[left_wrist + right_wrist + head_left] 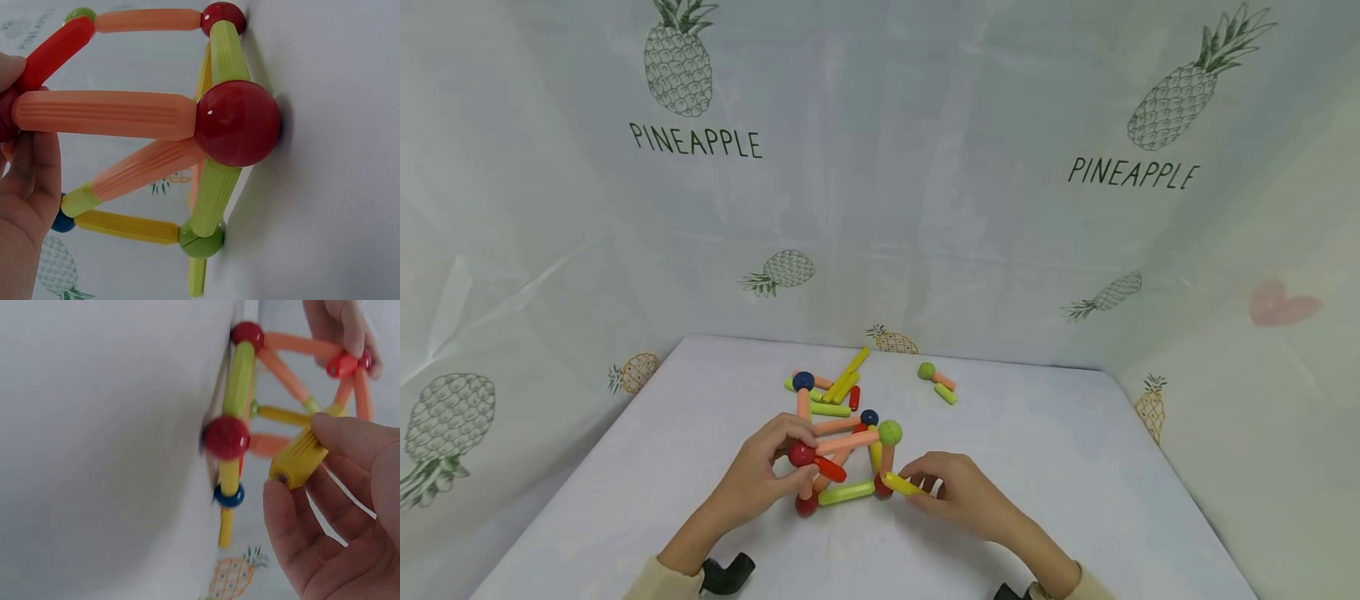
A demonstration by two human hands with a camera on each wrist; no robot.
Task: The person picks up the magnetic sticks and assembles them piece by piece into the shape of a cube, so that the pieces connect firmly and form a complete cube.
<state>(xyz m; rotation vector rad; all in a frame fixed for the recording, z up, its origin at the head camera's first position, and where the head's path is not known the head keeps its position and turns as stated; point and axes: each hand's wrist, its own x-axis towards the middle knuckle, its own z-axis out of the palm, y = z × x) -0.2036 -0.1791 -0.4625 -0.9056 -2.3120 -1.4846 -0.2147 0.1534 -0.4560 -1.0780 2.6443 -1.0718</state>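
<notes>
A frame of coloured magnetic-looking sticks and balls stands on the white table. My left hand [754, 477] holds its upper red ball [801, 453], where a short red stick [57, 52] and orange sticks meet. In my right hand [964, 493] a yellow stick [304, 453] is pinched between thumb and fingers, tilted, with one end free towards the right wrist camera. That hand is just right of the frame's lower red ball [226, 437] and the upper green ball [890, 432]. Another red ball [237, 123] rests on the table, joined to orange and light green sticks.
Behind the frame lie loose yellow sticks [848, 379], a red stick [854, 397] and light green sticks. A green ball [927, 371] with an orange stick and a light green stick [945, 393] lie farther back right. A pineapple-printed curtain [880, 208] hangs behind the table.
</notes>
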